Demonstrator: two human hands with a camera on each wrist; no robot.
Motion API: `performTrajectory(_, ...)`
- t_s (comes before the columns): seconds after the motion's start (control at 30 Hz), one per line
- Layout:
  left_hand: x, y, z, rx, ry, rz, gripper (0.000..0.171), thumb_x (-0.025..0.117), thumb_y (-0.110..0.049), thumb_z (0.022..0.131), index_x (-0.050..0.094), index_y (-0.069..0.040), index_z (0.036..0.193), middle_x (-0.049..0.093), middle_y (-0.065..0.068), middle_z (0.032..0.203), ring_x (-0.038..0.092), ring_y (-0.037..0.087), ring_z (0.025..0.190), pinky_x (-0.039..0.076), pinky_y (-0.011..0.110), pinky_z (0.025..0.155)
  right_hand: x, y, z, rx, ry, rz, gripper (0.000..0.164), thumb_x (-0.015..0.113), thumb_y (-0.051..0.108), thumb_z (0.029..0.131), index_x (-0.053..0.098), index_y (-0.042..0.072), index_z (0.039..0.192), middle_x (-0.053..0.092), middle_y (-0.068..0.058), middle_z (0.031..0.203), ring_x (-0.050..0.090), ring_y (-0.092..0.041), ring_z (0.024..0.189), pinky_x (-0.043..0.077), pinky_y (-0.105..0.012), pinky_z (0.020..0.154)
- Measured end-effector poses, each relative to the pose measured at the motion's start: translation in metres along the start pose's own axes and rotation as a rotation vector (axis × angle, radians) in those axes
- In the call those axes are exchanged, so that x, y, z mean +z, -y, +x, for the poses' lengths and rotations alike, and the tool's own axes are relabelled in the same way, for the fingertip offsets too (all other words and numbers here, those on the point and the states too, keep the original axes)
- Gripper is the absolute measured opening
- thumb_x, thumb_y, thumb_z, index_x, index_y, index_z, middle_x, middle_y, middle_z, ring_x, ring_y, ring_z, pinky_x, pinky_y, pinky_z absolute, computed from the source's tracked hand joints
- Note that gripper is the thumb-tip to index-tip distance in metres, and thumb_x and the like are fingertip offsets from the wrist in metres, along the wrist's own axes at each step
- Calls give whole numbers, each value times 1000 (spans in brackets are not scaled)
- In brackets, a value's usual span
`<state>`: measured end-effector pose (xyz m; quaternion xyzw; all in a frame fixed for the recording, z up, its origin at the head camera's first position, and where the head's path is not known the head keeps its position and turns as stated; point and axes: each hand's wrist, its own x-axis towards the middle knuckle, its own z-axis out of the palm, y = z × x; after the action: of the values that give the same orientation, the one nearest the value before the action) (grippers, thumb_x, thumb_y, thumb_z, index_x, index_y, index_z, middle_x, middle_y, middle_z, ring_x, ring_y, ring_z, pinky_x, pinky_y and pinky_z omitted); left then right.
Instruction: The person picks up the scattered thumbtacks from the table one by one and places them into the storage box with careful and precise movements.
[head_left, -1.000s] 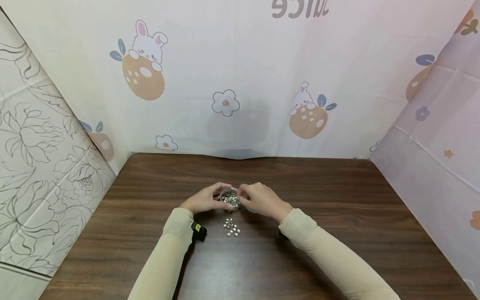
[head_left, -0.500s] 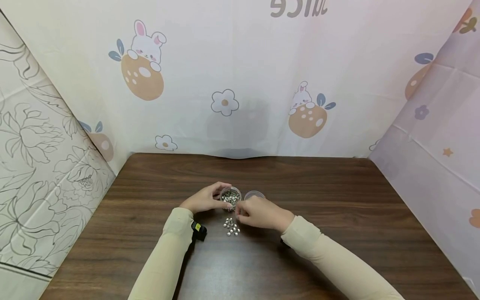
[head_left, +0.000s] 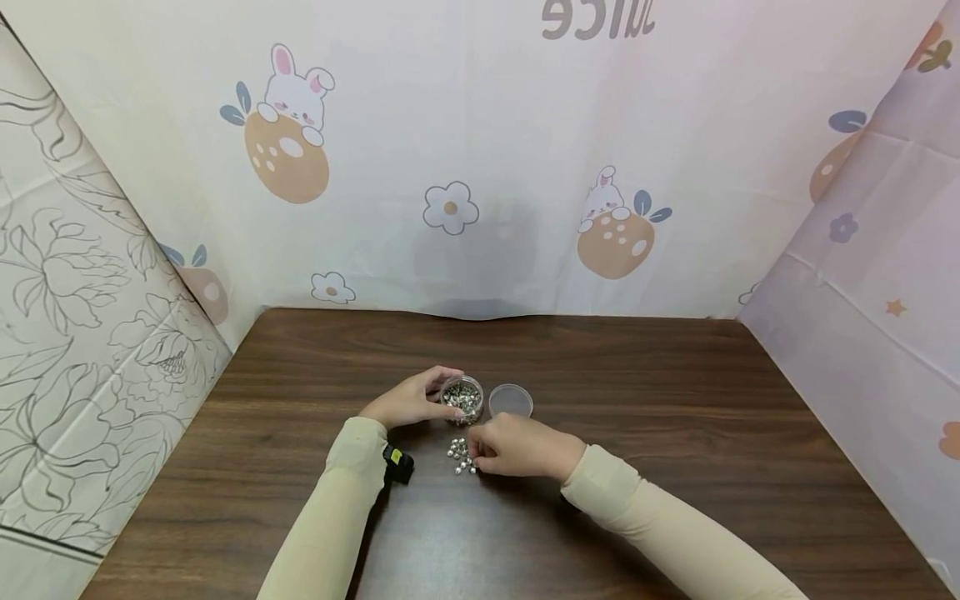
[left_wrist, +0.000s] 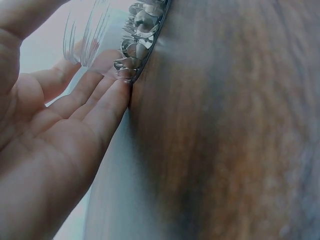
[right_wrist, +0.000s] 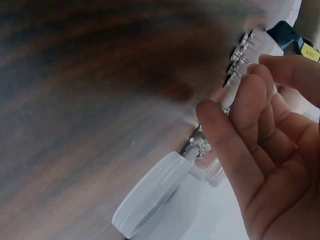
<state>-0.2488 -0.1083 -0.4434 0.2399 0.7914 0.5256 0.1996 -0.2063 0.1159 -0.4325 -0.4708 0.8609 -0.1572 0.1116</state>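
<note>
A clear, open round jar (head_left: 481, 388) stands mid-table, full of silver thumbtacks (left_wrist: 142, 25). My left hand (head_left: 411, 399) holds it from the left, thumb in front and fingers round the far side. In the left wrist view, fingers touch the jar wall (left_wrist: 80, 37) low down. In front of the jar lies a small pile of loose thumbtacks (head_left: 457, 450). At the pile's right edge is my right hand (head_left: 522, 447), thumb and forefinger close together. The right wrist view does not show clearly whether a tack is between those fingertips.
A clear round lid (head_left: 511, 400) lies on the brown wooden table (head_left: 645, 375), right of the jar and just behind my right hand. A black wrist device (head_left: 398, 463) sits under the left sleeve cuff. Printed cloths hang behind and beside the table.
My right hand has moved from the jar's mouth toward me, down to the loose thumbtacks, which uncovers the lid. My left hand stays on the jar.
</note>
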Motion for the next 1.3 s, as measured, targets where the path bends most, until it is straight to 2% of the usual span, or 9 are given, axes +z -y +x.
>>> performTrajectory(0.33, 1, 1, 0, -10, -6, -12, 66, 73, -22, 81, 42, -10, 138, 41, 13, 142, 38, 30, 127, 36, 49, 106, 4, 2, -1, 15, -27, -66, 9, 67, 14, 82, 61, 19, 77, 53, 14, 62, 45, 5, 53, 40, -12, 47)
performTrajectory(0.7, 1, 3, 1, 9, -9, -19, 66, 73, -20, 81, 42, -8, 137, 40, 14, 142, 38, 30, 127, 34, 50, 107, 5, 3, -2, 10, -47, -111, 10, 67, 12, 82, 61, 18, 76, 52, 14, 63, 43, 5, 53, 38, -12, 46)
performTrajectory(1.13, 2, 0, 0, 18, -3, -32, 66, 73, -17, 81, 41, -6, 138, 40, 17, 142, 37, 32, 127, 34, 52, 106, 4, -1, -3, -38, -53, -57, 12, 63, 11, 85, 58, 18, 77, 52, 14, 63, 42, 6, 52, 37, -10, 46)
performTrajectory(1.3, 1, -1, 0, 40, 7, -29, 67, 73, -16, 81, 40, -4, 138, 39, 19, 142, 36, 33, 128, 32, 52, 107, 1, -6, -4, -30, -76, -59, 11, 63, 12, 86, 58, 18, 79, 51, 14, 62, 42, 6, 51, 37, -10, 46)
